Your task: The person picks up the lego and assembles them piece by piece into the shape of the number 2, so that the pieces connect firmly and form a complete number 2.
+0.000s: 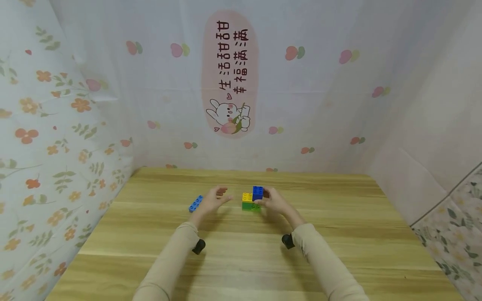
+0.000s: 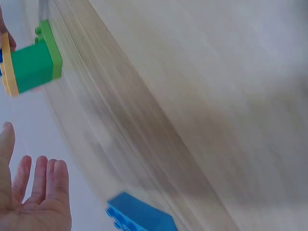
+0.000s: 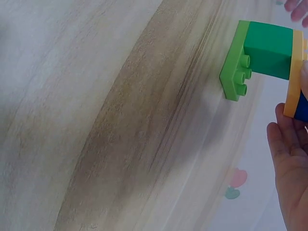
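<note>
Right now the right hand (image 1: 276,201) is holding a small brick stack (image 1: 252,199) on the far middle of the table (image 1: 244,259), fingers curled around its right side. A blue brick (image 1: 257,192) is sitting on top, a yellow brick (image 1: 247,197) beneath it on the left, and a green brick (image 1: 250,206) with a lighter green plate is forming the base. In the right wrist view the fingers (image 3: 288,144) are pressing against the yellow and blue edge of the stack (image 3: 267,60). Just left of the stack, the left hand (image 1: 212,200) is hovering with its fingers straight and spread, gripping nothing; its open palm (image 2: 33,202) is showing in the left wrist view. A loose light-blue brick (image 1: 196,203) is lying on the table just left of that hand, apart from the stack.
</note>
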